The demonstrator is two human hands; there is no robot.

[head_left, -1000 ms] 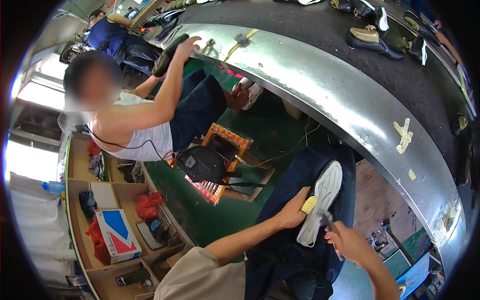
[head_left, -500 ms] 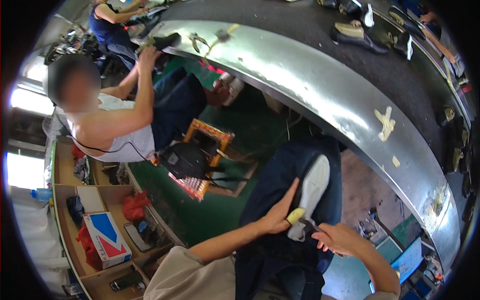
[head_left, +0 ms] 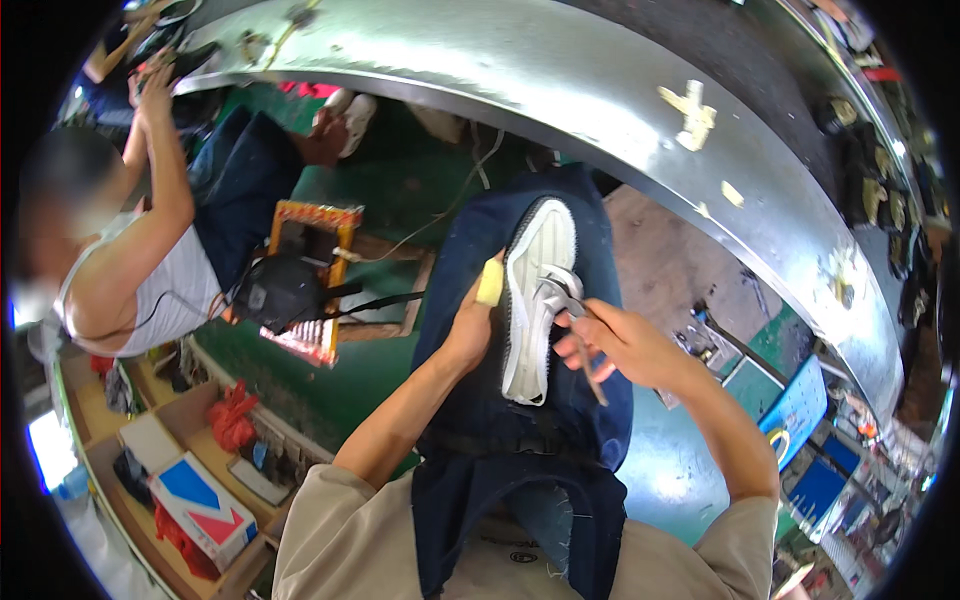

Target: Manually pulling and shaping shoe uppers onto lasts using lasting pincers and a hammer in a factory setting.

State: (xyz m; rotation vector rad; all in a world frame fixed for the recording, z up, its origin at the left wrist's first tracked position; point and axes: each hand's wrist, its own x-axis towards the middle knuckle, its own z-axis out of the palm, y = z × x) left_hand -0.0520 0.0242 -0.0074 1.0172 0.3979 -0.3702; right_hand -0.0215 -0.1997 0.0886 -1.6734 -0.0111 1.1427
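white shoe (head_left: 530, 300) between left hand (head_left: 467, 330), right hand (head_left: 610, 340)

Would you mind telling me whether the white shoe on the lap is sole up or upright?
Sole up: the white shoe shows its pale sole, the left hand steadying it, the right hand working metal pliers at its edge.

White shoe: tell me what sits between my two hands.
Head view: the white shoe, sole up, lies between left hand and right hand, which holds metal pliers on it.
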